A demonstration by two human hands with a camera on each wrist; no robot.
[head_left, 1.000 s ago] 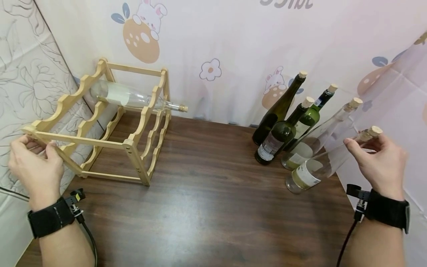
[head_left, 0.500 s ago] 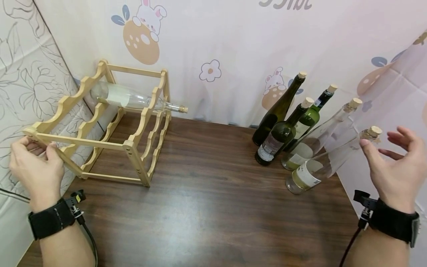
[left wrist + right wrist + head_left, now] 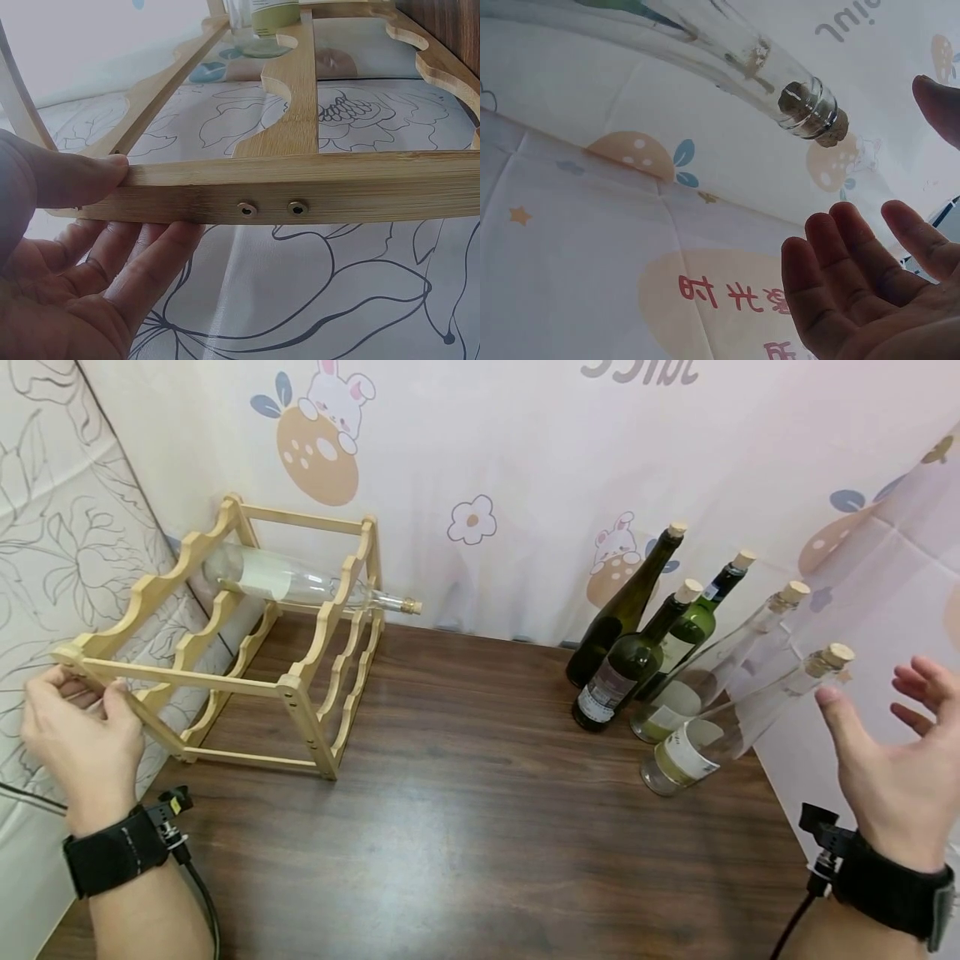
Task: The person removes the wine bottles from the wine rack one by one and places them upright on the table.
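My left hand [image 3: 82, 727] grips the front left post of a wooden wine rack [image 3: 180, 677], thumb on one side and fingers on the other, as the left wrist view shows. In the rack's upper back row lies a clear corked bottle [image 3: 285, 578], its neck poking out to the right. My right hand [image 3: 900, 768] is apart from everything, fingers spread, just right of the nearest clear bottle [image 3: 742, 727]. That bottle stands upright on the table with a cork [image 3: 832, 127] in its neck. Behind it stands another clear bottle [image 3: 720, 660].
Three green bottles stand behind and left of the clear ones: a tall dark one [image 3: 630, 606], a labelled one [image 3: 630, 664] and a lighter green one [image 3: 693, 627]. The brown wooden table [image 3: 465, 810] backs onto a printed curtain [image 3: 525, 460], with more cloth at both sides.
My right hand has let go of the nearest clear bottle's neck and drawn away to the right, its fingers opening. The left hand and rack have stayed in place.
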